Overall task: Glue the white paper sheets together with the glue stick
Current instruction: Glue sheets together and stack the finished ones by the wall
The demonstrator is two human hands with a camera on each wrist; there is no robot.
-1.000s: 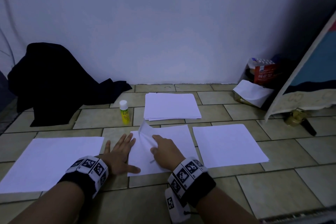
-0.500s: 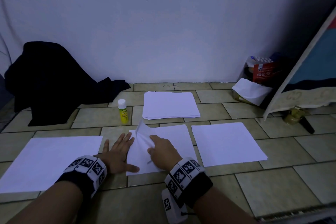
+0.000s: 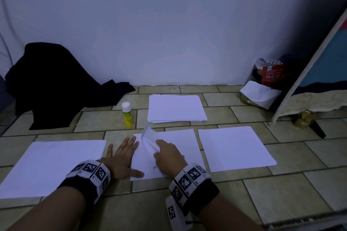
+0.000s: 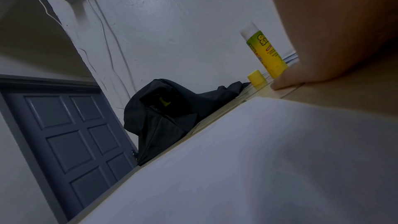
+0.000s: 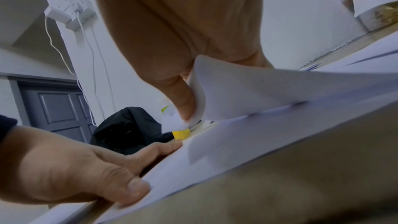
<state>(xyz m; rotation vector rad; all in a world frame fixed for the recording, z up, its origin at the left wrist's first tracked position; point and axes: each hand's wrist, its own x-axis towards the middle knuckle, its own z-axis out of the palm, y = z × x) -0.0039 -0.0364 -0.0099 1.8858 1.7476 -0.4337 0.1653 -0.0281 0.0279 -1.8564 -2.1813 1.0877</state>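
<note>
My left hand lies flat on the floor, fingers spread and straight, thumb pressing the near left edge of the middle sheet. My right hand pinches that sheet's top layer: thumb and fingers clamped on its far left corner, which is peeled up and curled over a second layer beneath. From the right wrist view I cannot tell whether the layers are stuck together anywhere. Glue stick stands upright just beyond that corner, white end up, near the paper stack. A yellow cap lies beside it on the floor; hidden from the head view. One sheet lies to the left, another to the right, both flat. In the far right corner a red-labelled pack holds small bottles, count unclear; a jar under white paper, contents unclear. Black cloth is heaped at the wall.
</note>
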